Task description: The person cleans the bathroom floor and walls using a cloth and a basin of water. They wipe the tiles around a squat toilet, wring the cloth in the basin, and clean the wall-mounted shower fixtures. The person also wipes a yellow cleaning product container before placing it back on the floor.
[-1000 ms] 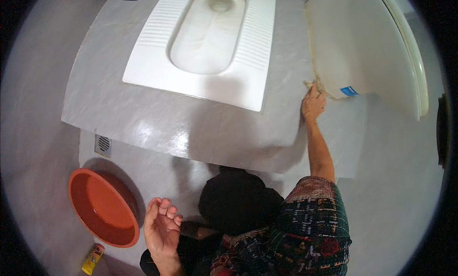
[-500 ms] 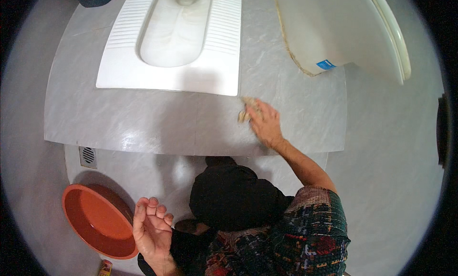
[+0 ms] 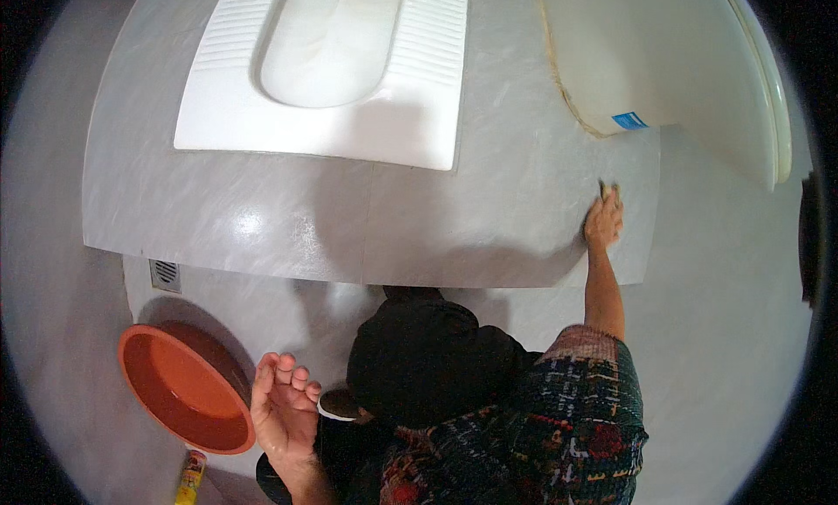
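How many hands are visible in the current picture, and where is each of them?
2. The left hand is open, palm up, right of the orange basin; the right hand holds what looks like a beige cloth on the grey step. None seems hidden.

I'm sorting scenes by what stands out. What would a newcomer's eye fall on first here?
Probably the bright white squat toilet, set into the grey platform at the top, left of centre. Next, the orange basin at lower left, beside the open, empty left hand. Then the right hand, stretched out at the platform's right side with what looks like a small tan cloth.
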`<state>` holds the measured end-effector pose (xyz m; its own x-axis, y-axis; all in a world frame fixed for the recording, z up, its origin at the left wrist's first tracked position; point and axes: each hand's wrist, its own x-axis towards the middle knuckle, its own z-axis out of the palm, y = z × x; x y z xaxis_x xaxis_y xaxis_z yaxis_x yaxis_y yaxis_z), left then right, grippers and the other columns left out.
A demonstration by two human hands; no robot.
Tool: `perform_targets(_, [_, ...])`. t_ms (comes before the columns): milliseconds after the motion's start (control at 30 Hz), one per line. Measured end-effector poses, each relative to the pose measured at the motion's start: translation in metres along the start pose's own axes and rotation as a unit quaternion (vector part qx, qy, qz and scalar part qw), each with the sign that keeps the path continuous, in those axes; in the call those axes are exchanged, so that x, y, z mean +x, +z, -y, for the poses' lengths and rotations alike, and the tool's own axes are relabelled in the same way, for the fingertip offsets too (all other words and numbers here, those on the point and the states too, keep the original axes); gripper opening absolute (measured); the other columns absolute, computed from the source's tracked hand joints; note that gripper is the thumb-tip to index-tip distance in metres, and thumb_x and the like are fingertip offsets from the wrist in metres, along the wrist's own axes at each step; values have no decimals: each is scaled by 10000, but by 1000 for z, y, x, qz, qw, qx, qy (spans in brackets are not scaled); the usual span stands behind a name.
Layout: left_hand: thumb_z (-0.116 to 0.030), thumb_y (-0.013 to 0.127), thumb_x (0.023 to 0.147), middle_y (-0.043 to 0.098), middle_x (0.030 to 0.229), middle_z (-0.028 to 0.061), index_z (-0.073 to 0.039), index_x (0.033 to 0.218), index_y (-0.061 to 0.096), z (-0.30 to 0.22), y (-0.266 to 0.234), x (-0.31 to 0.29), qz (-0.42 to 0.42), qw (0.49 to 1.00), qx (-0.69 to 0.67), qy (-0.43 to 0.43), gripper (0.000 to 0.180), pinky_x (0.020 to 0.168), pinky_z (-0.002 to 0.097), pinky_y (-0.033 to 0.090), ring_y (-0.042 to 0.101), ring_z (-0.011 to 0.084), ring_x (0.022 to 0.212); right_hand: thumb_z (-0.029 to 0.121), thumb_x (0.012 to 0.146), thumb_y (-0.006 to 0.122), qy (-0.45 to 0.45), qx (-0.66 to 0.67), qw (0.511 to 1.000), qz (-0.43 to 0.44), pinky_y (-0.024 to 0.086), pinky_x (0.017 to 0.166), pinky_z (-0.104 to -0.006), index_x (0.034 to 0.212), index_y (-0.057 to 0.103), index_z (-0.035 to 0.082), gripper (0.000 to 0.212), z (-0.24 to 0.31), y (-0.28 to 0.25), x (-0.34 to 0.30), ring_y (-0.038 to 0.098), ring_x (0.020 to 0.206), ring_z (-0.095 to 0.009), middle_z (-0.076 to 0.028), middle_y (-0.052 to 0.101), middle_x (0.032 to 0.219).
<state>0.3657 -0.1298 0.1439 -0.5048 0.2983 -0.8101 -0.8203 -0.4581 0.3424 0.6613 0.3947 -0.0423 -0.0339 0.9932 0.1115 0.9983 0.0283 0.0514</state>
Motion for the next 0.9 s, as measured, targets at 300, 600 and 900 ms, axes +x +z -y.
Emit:
perform_targets(300, [-187, 507, 905, 618, 924, 38, -98, 991, 551, -6, -7, -3, 23, 999, -26, -13, 132, 647, 315, 491, 603, 176, 798, 267, 800, 541, -136, 126, 980, -65, 343, 947, -466, 1306, 427, 145, 533, 87, -16, -82, 401, 1156, -353, -147, 380, 1341])
perform_targets(600, [-174, 482, 920, 560, 983, 71, -82, 1031, 527, -13, -36, -17, 107, 993, -42, 18, 151, 681, 320, 494, 575, 192, 840, 137, 750, 595, -428, 111, 896, -22, 276, 1000, -479, 1319, 420, 62, 600, 203, -36, -250, 332, 1244, -363, -219, 301, 1384])
perform_targets(900, [-210, 480, 917, 537, 1015, 63, -86, 1091, 510, -28, -53, -40, 146, 984, -74, 65, 216, 717, 346, 494, 555, 196, 886, 131, 824, 562, -774, 382, 468, 192, 405, 852, -438, 1053, 626, 209, 251, 319, -66, -361, 525, 1019, -249, -47, 541, 1150])
